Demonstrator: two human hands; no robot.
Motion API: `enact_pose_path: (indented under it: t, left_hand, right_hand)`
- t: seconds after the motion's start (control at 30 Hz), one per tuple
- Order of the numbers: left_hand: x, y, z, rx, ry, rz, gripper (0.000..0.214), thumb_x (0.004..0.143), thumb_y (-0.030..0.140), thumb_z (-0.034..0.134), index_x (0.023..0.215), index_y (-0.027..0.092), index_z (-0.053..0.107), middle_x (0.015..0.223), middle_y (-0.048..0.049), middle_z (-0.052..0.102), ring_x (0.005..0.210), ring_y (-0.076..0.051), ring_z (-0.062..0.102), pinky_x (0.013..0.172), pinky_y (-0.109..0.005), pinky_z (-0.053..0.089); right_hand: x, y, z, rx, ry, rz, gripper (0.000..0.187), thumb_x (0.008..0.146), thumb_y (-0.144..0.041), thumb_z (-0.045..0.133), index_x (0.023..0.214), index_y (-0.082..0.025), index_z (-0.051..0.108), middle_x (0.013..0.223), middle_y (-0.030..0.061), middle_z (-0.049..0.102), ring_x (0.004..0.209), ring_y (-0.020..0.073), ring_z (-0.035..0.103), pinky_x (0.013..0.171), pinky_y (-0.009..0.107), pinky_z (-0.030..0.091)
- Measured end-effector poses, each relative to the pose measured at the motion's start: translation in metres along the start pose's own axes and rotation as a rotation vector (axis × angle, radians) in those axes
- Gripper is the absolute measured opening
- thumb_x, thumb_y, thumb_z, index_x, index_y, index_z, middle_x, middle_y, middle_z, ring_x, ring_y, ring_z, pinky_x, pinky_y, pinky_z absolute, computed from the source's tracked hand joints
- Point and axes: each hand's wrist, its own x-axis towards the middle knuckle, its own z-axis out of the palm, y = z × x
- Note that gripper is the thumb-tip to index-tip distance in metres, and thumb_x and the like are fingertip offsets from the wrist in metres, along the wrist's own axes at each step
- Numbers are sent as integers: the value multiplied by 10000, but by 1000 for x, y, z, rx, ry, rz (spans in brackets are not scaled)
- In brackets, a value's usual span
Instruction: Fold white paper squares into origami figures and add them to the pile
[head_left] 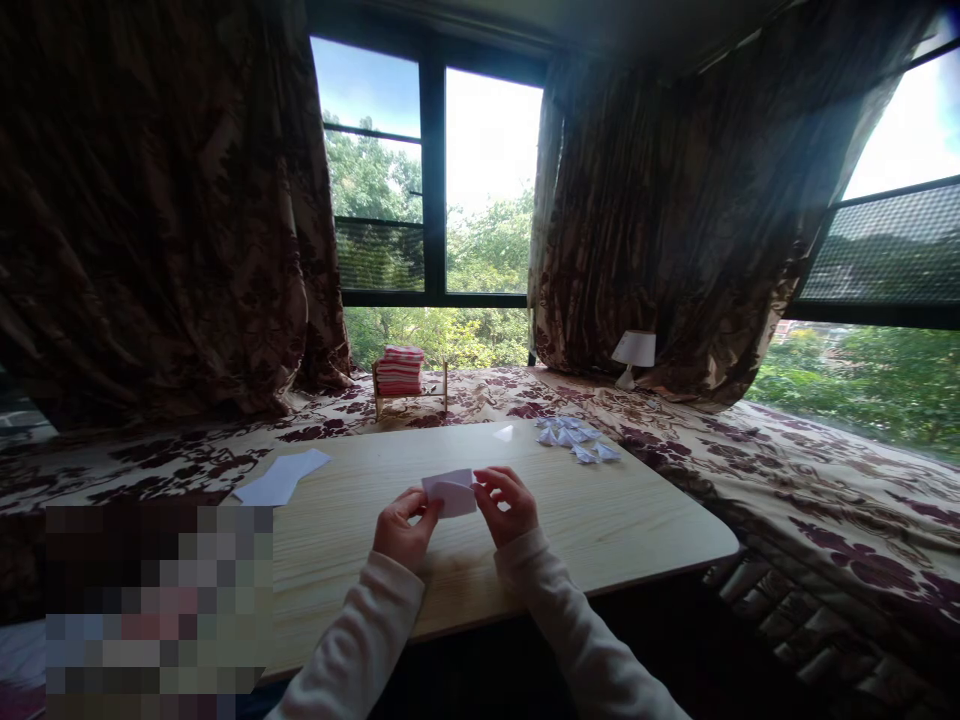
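A small white sheet of paper (pixel 452 497), partly folded over, is held up above the table between both hands. My left hand (pixel 406 525) pinches its left edge between thumb and fingers. At the opposite edge, the fingertips of my right hand (pixel 508 503) are closed on the paper's upper right corner. Toward the back right of the table lies a cluster of folded white paper pieces (pixel 568 433), several of them pointed. A single small white piece (pixel 505 433) rests near the far edge.
The light wooden table (pixel 600 520) has a rounded right corner. White paper sheets (pixel 281 478) lie at its left. Beyond are a flowered cover (pixel 480 395), a small rack (pixel 411 398) with striped folded cloths (pixel 400 370), and a white lamp (pixel 634 350). A blurred patch covers the lower left.
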Motion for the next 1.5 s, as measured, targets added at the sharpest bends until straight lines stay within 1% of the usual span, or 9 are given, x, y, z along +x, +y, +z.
enact_pose_path:
  t: [0.23,0.73,1.0,1.2,1.37,1.5]
  left_hand:
    - [0,1,-1,31,-7,16,159,718,232,549,587,151,587,688,-18,576,640,-123,543,581,-191,455]
    - [0,1,0,47,1,19,168,718,234,550,573,155,573,669,-7,562,625,-118,531,574,-189,440]
    - [0,0,0,14,-21,23,143,720,228,552,606,154,595,686,-16,576,645,-127,544,582,-197,449]
    - [0,0,1,17,-6,19,151,717,235,555,595,155,594,679,-14,571,637,-123,540,571,-189,448]
    - [0,-2,1,0,-4,11,151,717,251,555,612,154,604,686,-19,572,646,-129,545,575,-196,454]
    - [-1,1,1,7,-2,3,157,714,252,556,600,154,603,680,-19,575,642,-130,544,573,-198,456]
  right_hand:
    - [-1,0,1,-16,-14,4,183,726,-183,564,895,-183,633,838,45,576,609,104,564,433,188,439]
    - [-1,1,0,-20,4,-33,146,724,-183,576,852,-189,645,841,40,564,567,89,550,429,195,434]
    - [-2,2,1,-41,-1,-69,120,724,-179,578,818,-195,649,836,37,564,546,82,546,420,194,433]
    - [-2,-1,1,-27,-24,-34,226,721,-162,565,941,-194,605,824,38,580,576,96,558,411,183,430]
    - [-2,-2,1,-37,-21,-42,189,725,-183,560,903,-197,619,837,38,580,561,87,549,412,182,431]
    - [-2,-3,1,-45,-2,-44,170,727,-198,563,882,-196,634,865,46,568,548,81,540,407,186,424]
